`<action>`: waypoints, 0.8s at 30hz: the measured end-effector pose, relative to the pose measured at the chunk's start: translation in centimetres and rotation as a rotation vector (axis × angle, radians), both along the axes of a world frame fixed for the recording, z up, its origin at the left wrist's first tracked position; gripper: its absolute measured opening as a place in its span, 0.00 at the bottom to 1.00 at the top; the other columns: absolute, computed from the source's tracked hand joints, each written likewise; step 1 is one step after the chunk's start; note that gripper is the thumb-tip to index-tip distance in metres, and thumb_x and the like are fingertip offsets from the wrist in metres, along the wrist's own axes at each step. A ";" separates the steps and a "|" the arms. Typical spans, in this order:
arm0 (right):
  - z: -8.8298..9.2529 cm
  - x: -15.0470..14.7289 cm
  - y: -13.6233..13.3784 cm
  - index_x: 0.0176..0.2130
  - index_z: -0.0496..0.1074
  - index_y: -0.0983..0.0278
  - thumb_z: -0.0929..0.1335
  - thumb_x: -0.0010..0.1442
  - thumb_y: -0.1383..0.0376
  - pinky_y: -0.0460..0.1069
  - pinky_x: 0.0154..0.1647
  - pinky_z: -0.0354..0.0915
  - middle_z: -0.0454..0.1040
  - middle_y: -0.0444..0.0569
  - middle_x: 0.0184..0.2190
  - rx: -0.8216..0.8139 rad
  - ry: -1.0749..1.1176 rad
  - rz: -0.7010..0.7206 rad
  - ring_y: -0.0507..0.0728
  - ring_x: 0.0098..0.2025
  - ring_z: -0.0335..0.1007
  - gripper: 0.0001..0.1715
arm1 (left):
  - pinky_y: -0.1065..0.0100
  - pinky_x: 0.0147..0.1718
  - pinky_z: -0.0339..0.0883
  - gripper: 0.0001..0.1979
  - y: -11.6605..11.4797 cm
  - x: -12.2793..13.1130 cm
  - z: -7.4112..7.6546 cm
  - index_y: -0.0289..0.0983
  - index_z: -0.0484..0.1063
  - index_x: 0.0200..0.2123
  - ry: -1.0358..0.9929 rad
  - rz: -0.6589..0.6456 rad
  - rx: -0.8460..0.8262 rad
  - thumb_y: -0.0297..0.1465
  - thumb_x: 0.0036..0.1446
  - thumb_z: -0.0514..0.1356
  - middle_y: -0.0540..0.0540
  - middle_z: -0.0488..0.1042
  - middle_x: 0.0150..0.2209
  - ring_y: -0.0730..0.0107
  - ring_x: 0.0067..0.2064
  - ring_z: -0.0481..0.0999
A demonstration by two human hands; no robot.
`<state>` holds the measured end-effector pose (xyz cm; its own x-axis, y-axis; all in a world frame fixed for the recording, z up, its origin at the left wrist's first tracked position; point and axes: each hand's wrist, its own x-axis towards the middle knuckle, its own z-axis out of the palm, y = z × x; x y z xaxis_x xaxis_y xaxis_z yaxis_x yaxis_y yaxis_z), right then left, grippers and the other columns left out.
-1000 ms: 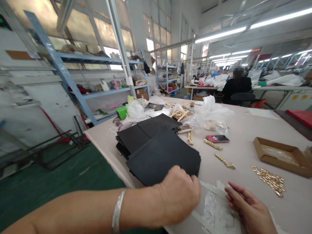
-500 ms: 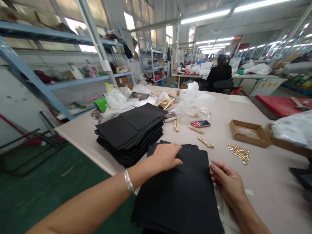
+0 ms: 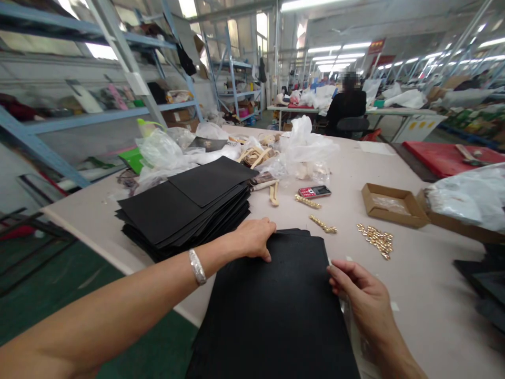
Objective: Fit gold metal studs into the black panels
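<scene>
Black sheets (image 3: 280,316) lie stacked on the near table (image 3: 426,284); right hand (image 3: 365,295), thumb and fingertips together at their right edge, contents unclear; left hand (image 3: 254,239), thumb parted from fingers, touches the far-left corner, pinch unclear; another stack (image 3: 185,202) beyond!

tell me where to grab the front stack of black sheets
Probably take the front stack by its right edge, from the right: that edge runs fairly straight beside the right hand, while the far edge looks uneven and the left hand covers the far-left corner.
</scene>
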<state>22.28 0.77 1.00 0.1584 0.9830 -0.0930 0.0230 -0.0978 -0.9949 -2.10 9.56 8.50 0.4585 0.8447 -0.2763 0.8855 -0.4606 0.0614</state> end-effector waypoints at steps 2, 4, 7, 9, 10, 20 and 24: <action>0.7 -0.5 -0.4 0.41 0.71 0.65 0.74 0.48 0.57 0.46 0.30 0.69 0.75 0.47 0.29 -0.003 0.037 0.050 0.54 0.29 0.72 0.22 | 0.65 0.39 0.65 0.29 -0.1 0.5 0.0 0.37 0.66 0.47 0.003 0.033 -0.023 0.41 0.40 0.67 0.42 0.72 0.44 0.57 0.44 0.72; 1.2 -1.3 -0.9 0.39 0.71 0.65 0.73 0.49 0.56 0.49 0.33 0.70 0.76 0.48 0.29 -0.046 0.078 0.168 0.55 0.31 0.74 0.20 | 0.65 0.37 0.65 0.23 -0.4 1.0 0.0 0.37 0.68 0.44 0.006 0.067 -0.066 0.37 0.44 0.65 0.42 0.74 0.41 0.57 0.43 0.73; 1.3 -2.9 -1.6 0.34 0.72 0.65 0.70 0.54 0.57 0.48 0.34 0.69 0.76 0.47 0.28 -0.085 0.049 0.378 0.55 0.31 0.73 0.13 | 0.66 0.36 0.65 0.19 -0.4 1.6 0.1 0.37 0.69 0.42 -0.008 0.097 -0.163 0.34 0.45 0.63 0.42 0.75 0.41 0.58 0.42 0.74; 1.0 -3.8 -1.9 0.34 0.73 0.64 0.69 0.56 0.58 0.46 0.33 0.67 0.75 0.45 0.27 -0.057 -0.053 0.438 0.53 0.30 0.71 0.11 | 0.67 0.36 0.65 0.23 -0.2 1.9 0.3 0.37 0.70 0.43 -0.036 0.103 -0.261 0.36 0.41 0.66 0.43 0.75 0.41 0.59 0.41 0.74; 0.8 -4.1 -2.0 0.35 0.74 0.63 0.68 0.57 0.59 0.46 0.32 0.67 0.74 0.44 0.27 -0.045 -0.107 0.443 0.52 0.29 0.71 0.10 | 0.67 0.36 0.65 0.26 0.0 2.0 0.4 0.37 0.70 0.43 -0.056 0.104 -0.323 0.37 0.38 0.67 0.44 0.75 0.41 0.60 0.41 0.74; 0.3 -4.6 -2.0 0.38 0.74 0.62 0.65 0.60 0.61 0.46 0.29 0.70 0.74 0.46 0.29 -0.025 -0.299 0.503 0.52 0.29 0.72 0.10 | 0.70 0.22 0.62 0.15 -1.1 1.7 -1.8 0.35 0.72 0.28 -0.263 0.257 -0.934 0.31 0.33 0.67 0.51 0.71 0.24 0.69 0.25 0.68; 0.6 -4.8 -2.1 0.33 0.73 0.63 0.66 0.59 0.61 0.44 0.23 0.69 0.68 0.47 0.35 0.078 -0.276 0.509 0.50 0.29 0.69 0.09 | 0.73 0.19 0.55 0.13 -1.8 1.0 -2.5 0.35 0.70 0.28 -0.359 0.354 -0.984 0.31 0.35 0.66 0.51 0.68 0.21 0.73 0.21 0.64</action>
<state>17.51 -1.29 1.57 -0.3272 0.9441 -0.0400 0.3076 0.0664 -0.9492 -1.06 7.78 5.98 0.4225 0.4281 -0.7989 0.8148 0.2068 0.5417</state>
